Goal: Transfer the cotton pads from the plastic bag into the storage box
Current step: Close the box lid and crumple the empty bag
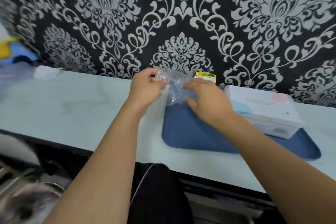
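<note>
Your left hand (pixel 145 85) is pinching the crumpled clear plastic bag (pixel 174 87) at its top; your right hand (pixel 205 100) is grasping its side above the blue rectangular tray (pixel 190 132). The closed white storage box (pixel 263 109) is sitting on the tray (label unreadable). A yellow tag (pixel 206 74) is showing behind, its writing blurred.

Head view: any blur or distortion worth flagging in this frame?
Head view: wide-angle bend curves the counter; lower left corner is smeared; the plastic bag between left hand and right hand looks soft, contents unreadable; tray and box fairly sharp.
</note>
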Tool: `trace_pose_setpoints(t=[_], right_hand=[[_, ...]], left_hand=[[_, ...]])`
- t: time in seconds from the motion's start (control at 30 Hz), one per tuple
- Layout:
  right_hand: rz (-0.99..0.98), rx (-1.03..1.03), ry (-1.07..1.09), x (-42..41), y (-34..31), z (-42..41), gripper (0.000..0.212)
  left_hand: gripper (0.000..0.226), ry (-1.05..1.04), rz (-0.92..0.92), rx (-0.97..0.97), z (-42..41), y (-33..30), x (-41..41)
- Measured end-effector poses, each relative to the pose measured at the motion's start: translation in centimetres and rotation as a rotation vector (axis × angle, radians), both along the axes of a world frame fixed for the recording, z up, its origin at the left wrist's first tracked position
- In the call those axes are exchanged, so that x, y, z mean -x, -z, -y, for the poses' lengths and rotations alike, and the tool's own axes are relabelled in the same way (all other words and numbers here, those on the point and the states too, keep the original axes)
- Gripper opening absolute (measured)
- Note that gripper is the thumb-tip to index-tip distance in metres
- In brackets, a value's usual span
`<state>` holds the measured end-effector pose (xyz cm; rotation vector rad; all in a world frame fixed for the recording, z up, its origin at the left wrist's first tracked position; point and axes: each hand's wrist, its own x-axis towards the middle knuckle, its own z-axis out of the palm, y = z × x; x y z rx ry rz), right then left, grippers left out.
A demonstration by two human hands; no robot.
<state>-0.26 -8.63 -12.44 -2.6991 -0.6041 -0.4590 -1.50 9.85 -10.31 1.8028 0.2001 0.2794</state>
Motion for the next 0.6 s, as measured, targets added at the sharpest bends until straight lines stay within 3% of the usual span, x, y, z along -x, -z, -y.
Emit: trace_pose_setpoints(t=[0.07,0.2,0.3,0.5,0.6], right_hand=[[0.03,-0.126,-0.097,2.3,-0.9,-3.0,0.019],[-0.008,-0.253,-0.315,8.3,-3.2,-12.3,0.015],[-0.087,-0.152,-0.418,12.1,-2.6,-21.2,0.015],[-0.248,0.217,-0.52,21.4,6.2,-33.9,0.005],[-0.177,0.306,-0.575,23.6,10.8,-36.0,0.025]], left_hand=[[0.024,-0.023,0.077,0.089,-3.9,-0.8,4.0],[0.027,-0.241,0.209,0.098,-13.3,-0.1,12.8],[0.026,-0.458,0.181,-0.087,-20.2,2.0,18.9],[0.027,-0.592,-0.006,-0.31,-29.1,12.7,29.5],[0.023,-0.617,-0.134,-0.379,-29.7,19.1,32.1]])
